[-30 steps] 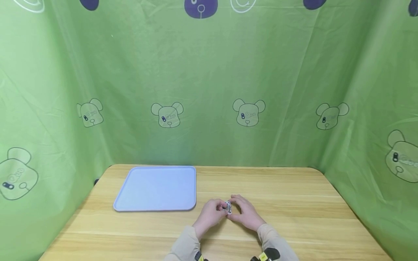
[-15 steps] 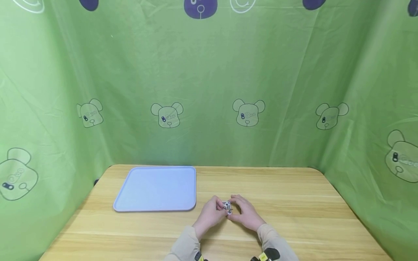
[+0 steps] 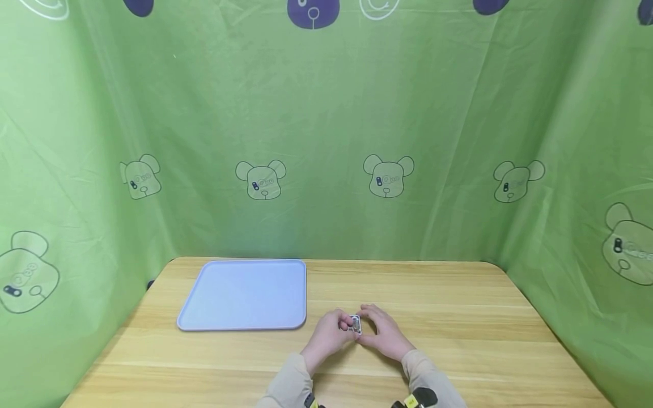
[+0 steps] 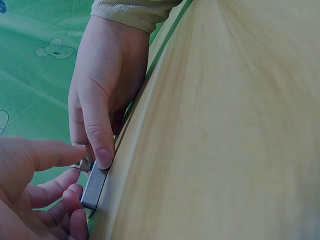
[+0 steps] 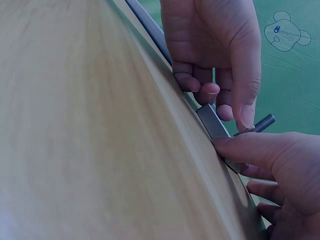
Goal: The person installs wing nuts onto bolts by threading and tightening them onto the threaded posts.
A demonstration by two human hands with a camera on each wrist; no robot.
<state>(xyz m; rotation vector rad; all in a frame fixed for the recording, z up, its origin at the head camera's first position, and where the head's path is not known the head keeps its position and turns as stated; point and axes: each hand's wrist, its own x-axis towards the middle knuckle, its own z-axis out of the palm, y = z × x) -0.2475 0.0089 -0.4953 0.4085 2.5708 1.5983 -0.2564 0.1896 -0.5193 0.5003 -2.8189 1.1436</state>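
A small square grey metal block (image 3: 357, 324) stands close on the wooden table between both hands. My right hand (image 3: 382, 333) holds it at its edges between thumb and fingers; in the right wrist view the thumb lies along the block's side (image 5: 212, 120). My left hand (image 3: 330, 333) pinches a short threaded bolt (image 5: 265, 123) over the block's face, the thumb tip at its inner end. In the left wrist view a small metal piece (image 4: 83, 164) shows by the left index fingertip, next to the right thumb. The fingers partly hide the bolt's inner end.
A pale blue rectangular tray (image 3: 245, 296) lies at the back left of the wooden table (image 3: 459, 317). A green curtain (image 3: 326, 102) with bear prints surrounds the table's back and sides.
Left fingers shift over the block: the index finger reached farther forward half a second ago and is now drawn back. The dark piece across the block then has turned. The right hand stays put.
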